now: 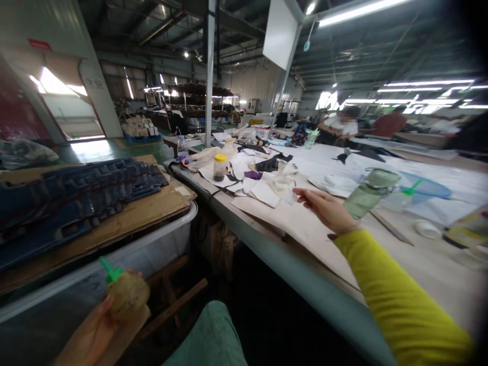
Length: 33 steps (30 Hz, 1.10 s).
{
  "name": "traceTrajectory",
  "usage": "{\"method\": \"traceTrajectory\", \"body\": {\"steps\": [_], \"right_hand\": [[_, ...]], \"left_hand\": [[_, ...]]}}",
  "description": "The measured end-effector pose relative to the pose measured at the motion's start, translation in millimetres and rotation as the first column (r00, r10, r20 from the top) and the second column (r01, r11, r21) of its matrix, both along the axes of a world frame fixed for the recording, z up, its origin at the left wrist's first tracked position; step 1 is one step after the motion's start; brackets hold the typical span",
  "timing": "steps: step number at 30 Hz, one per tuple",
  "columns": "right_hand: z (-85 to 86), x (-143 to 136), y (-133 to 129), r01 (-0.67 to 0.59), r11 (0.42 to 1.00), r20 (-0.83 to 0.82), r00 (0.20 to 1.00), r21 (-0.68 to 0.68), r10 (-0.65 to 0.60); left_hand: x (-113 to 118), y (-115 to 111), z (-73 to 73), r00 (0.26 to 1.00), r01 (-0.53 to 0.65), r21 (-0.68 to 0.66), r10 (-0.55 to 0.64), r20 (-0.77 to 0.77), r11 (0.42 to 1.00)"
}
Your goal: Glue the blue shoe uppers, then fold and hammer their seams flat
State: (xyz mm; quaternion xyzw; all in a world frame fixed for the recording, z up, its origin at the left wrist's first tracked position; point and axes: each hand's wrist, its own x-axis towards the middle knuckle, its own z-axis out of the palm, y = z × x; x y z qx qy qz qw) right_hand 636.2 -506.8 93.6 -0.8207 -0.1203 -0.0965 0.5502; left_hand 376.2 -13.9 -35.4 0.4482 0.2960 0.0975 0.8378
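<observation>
My left hand [99,320], low on the left, is wrapped round a round, yellowish squeeze bottle [131,295] with a green nozzle pointing up and left. A pale edge shows beneath the bottle; I cannot make out what it is. Over the worktable [274,218] my right hand [324,207], in a yellow-green sleeve, reaches left with its fingers stretched out and nothing visible in them. Its fingertips are nearest to crumpled white scraps [280,180]; whether they touch is unclear. Just right of that hand a green-tinted drinking bottle [371,190] leans over the table.
Folded denim pieces [84,190] lie on cardboard [133,218] over a grey bin [171,239] at left. On the table are a yellow-lidded jar [219,169], a wooden strip [392,227], a green-nozzled bottle [400,199] and a tape roll [427,229]. Other people stand farther back.
</observation>
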Motion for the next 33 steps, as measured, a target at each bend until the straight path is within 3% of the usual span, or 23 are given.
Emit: {"method": "traceTrajectory", "body": {"steps": [2,5,8,13,17,20,24,29,33], "right_hand": [[-6.3,-39,36,-0.114,0.992,-0.012,0.993,0.057,0.115],[-19.2,-90,92,-0.260,0.966,-0.054,0.964,0.016,0.260],[-28.7,-130,142,-0.409,0.911,-0.057,0.912,-0.060,0.406],[-34.1,-171,199,-0.586,0.797,-0.030,0.808,-0.146,0.589],[-32.0,-188,224,-0.682,0.718,0.001,0.725,-0.141,0.689],[-28.8,-194,234,-0.691,0.717,0.047,0.716,-0.090,0.696],[-25.2,-202,244,-0.674,0.738,0.082,0.734,-0.032,0.674],[-28.0,-215,255,-0.700,0.713,0.032,0.714,0.050,0.699],[-39.9,-226,268,-0.651,0.690,-0.040,0.718,0.316,0.695]], "left_hand": [[-5,-5,1.4,0.998,0.044,-0.043,-0.042,0.043,0.998],[-19,-19,0.5,0.982,0.138,-0.021,-0.134,0.130,0.990],[-42,-38,7.6,0.937,0.260,0.162,-0.289,0.195,0.952],[-80,-53,42.3,0.863,0.366,0.465,-0.480,0.154,0.806],[-100,-51,55.2,0.868,0.350,0.609,-0.491,0.076,0.712],[-107,-51,52.1,0.874,0.332,0.651,-0.483,0.061,0.683],[-110,-56,46.6,0.882,0.323,0.634,-0.466,0.067,0.703],[-108,-60,42.8,0.880,0.337,0.589,-0.468,0.081,0.734],[-106,-63,39.4,0.878,0.356,0.551,-0.472,0.079,0.754]]}}
